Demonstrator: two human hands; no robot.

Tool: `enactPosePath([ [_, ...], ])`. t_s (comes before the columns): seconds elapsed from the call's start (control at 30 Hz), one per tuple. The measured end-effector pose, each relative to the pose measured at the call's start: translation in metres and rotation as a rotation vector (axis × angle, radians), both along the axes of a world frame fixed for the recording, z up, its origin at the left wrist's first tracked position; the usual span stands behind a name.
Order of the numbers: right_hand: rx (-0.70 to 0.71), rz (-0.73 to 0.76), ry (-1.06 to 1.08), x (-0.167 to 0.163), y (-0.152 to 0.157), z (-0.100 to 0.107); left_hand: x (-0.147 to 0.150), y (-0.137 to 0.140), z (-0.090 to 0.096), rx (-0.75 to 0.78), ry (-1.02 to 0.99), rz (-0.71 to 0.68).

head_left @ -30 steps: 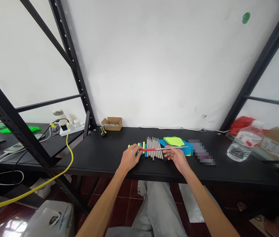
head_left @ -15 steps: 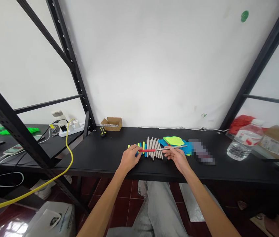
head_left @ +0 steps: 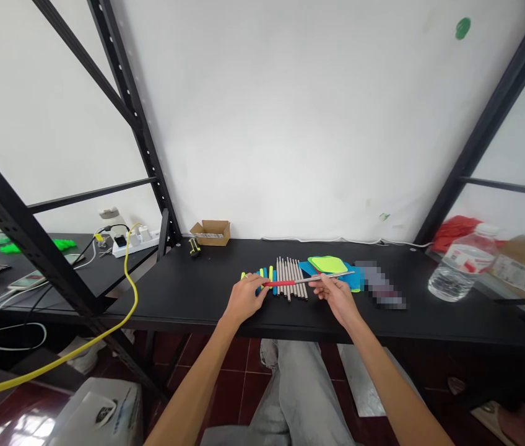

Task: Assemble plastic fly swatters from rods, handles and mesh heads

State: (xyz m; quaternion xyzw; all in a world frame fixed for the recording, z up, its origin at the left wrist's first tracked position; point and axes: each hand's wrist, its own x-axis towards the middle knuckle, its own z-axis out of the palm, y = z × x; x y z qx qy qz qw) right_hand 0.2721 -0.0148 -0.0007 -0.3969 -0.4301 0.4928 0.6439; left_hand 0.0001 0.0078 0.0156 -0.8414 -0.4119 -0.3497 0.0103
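At the left hand, the red end of the two-tone rod is pinched by narrowed fingers, beside blue and yellow tubes. The rod is held crosswise over the row of grey rods. Its silver part is gripped by the right hand, near lime and blue sheets.

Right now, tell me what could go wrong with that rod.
If the left hand or right hand loses its grip, the red-and-silver rod might drop onto the grey rods and disturb their row. The left hand sits beside the yellow and blue sticks; a nudge could roll them. The right hand might brush the blue sheets.
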Motion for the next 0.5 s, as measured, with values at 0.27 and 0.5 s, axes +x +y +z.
enactPosePath([
  [0.27, 0.009, -0.004, -0.068, -0.0016, -0.0003, 0.0009, 0.0003, -0.001, 0.0005, 0.004, 0.005, -0.015],
  [0.5, 0.018, 0.043, -0.112, -0.0003, 0.0004, -0.0016, -0.0008, 0.0003, -0.0016, 0.004, 0.013, -0.037],
])
